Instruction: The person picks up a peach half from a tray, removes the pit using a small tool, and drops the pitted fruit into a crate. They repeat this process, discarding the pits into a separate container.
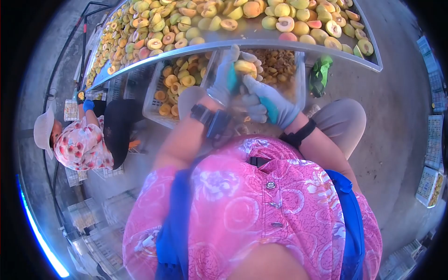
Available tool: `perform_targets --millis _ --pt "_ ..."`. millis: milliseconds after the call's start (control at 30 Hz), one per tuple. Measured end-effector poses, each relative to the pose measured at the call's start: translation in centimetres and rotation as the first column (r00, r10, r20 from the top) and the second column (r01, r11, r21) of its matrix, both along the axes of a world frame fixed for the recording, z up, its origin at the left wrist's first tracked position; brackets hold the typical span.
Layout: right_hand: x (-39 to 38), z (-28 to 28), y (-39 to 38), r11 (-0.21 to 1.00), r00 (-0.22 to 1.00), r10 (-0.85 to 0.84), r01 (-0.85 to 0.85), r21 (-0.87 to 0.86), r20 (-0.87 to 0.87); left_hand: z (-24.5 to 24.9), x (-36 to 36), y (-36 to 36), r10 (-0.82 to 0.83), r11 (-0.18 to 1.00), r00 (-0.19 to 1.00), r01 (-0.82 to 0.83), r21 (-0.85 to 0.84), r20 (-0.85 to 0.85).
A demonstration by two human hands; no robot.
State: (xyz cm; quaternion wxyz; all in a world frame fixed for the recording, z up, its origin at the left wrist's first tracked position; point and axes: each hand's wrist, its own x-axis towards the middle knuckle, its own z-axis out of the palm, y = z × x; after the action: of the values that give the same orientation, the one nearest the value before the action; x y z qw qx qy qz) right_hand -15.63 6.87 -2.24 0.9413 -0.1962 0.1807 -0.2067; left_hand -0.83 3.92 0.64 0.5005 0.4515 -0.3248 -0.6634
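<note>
While one yellow fruit point(245, 66) is held at 12 o'clock from the torso, the left hand point(224, 79) is curled round it from 9 o'clock and the right hand point(273, 105) is pressed against it from 5 o'clock. The work is judged well advanced: the tray point(233, 43) above is mostly covered in halves point(154, 43), too many to count. Two crates are noted: halves crate point(154, 93) at 10 o'clock, pit crate point(300, 79) at 1. One co-worker point(84, 140) is noted at 9.
</note>
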Motion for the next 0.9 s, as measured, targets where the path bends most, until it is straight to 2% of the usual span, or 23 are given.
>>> perform_targets --millis 167,233,267,333,367,433,467,533,567,633,767,833,900 --pt "0.0 0.1 0.1 1.0 1.0 -0.009 0.009 0.017 -0.03 -0.6 0.0 0.1 0.053 0.998 0.998 -0.053 -0.013 -0.044" --pt "0.1 -0.1 -0.4 0.999 0.994 -0.038 0.037 -0.015 -0.099 -1.4 1.3 -1.0 -0.111 0.985 0.994 0.111 -0.136 0.007" --pt "0.2 0.0 -0.7 0.999 0.994 -0.038 0.036 -0.018 -0.101 -0.8 1.7 -1.1 -0.111 0.984 0.994 0.11 -0.139 0.005" --pt "0.3 0.0 -0.9 0.995 0.989 -0.023 0.009 -0.097 -0.149 0.3 2.3 -1.3 -0.188 0.974 0.967 0.206 -0.094 0.173" --pt "0.3 0.1 -0.9 0.995 0.989 -0.021 0.007 -0.096 -0.149 0.3 2.4 -1.4 -0.186 0.974 0.967 0.204 -0.093 0.172" --pt "0.5 0.2 -0.8 0.998 0.992 0.012 -0.021 -0.067 -0.127 0.2 2.4 -1.3 -0.202 0.965 0.929 0.243 -0.102 0.309" --pt "0.7 0.0 -0.6 0.997 0.992 0.017 -0.026 -0.067 -0.126 0.0 2.3 -1.1 -0.197 0.966 0.93 0.238 -0.101 0.31" --pt "0.6 -0.8 -0.5 0.999 0.999 0.037 -0.038 -0.027 -0.039 -0.5 1.8 -0.6 -0.052 0.993 0.969 0.075 -0.087 0.24" --pt "0.6 -0.7 -0.5 0.999 0.999 0.034 -0.035 -0.028 -0.041 -0.3 1.4 -0.4 -0.055 0.993 0.97 0.078 -0.089 0.238" --pt "0.4 -0.2 0.0 0.998 0.998 0.061 -0.061 0.018 0.003 0.3 0.9 0.6 0.029 0.998 0.997 -0.025 -0.056 0.076" --pt "0.2 0.7 0.4 0.998 0.997 0.057 -0.059 -0.029 -0.054 0.1 1.0 0.6 0.046 0.994 0.998 -0.04 -0.1 0.053" --pt "0.4 0.9 0.7 0.997 0.99 0.041 -0.049 -0.056 -0.136 -0.8 2.0 0.1 -0.068 0.971 0.947 0.136 -0.199 0.314" --pt "0.5 0.2 0.7 0.997 0.995 0.063 -0.066 -0.04 -0.077 -0.2 2.2 0.1 -0.113 0.972 0.949 0.167 -0.167 0.295"
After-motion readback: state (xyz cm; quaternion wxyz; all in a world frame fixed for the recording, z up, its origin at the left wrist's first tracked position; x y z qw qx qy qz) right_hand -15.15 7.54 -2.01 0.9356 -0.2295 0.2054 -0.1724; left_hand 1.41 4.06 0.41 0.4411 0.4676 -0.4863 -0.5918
